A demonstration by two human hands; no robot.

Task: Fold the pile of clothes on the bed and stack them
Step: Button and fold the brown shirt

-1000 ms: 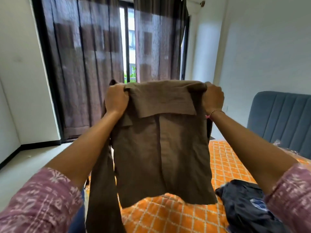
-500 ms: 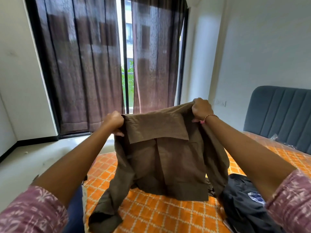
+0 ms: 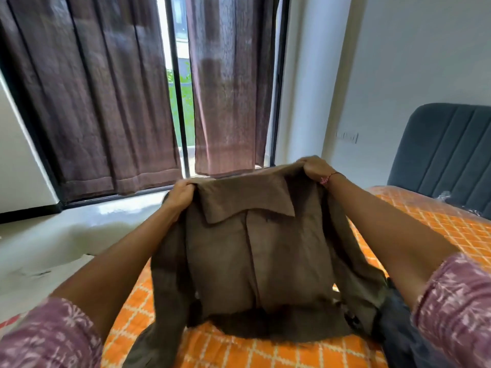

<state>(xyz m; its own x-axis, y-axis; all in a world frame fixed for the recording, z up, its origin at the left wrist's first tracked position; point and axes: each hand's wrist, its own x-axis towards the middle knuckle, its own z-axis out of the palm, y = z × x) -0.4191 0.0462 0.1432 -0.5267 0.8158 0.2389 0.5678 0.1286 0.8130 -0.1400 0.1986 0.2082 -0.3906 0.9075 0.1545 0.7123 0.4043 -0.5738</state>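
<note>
Now the left hand (image 3: 180, 195) and right hand (image 3: 314, 168) each pinch a shoulder of the brown shirt (image 3: 255, 251), hem touching the bed (image 3: 438, 229) at 6 o'clock. Best to lay it flat with shoulders level, sleeves spread toward 3 and 9 o'clock.

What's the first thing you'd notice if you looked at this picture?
A big brown shirt fills the middle, gripped at its shoulders by the left hand and the right hand, with its hem and sleeves drooping onto the orange checked bedspread. Behind it, dark sheer curtains cover a tall window. A dark garment lies at the lower right.
</note>
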